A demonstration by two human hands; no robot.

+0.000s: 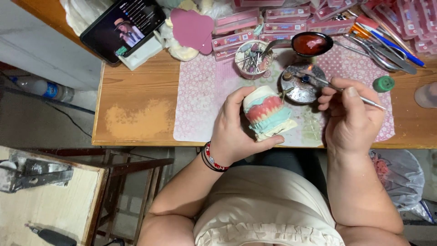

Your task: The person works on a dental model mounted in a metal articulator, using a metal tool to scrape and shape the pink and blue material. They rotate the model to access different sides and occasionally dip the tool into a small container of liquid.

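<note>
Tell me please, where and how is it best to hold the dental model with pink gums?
Probably grip the dental model by its pale plaster bases, from its left side, as the left hand does: thumb under, fingers over. That leaves the pink gums and the teeth open to the metal tool in the right hand.

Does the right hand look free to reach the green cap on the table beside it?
Probably not as is: the right hand holds a thin metal tool; otherwise nothing stands between it and the green cap.

A pink-and-white denture model (pixel 266 114) sits tilted on teal plaster; thin metal instrument (pixel 346 93) lies level beside it.
</note>
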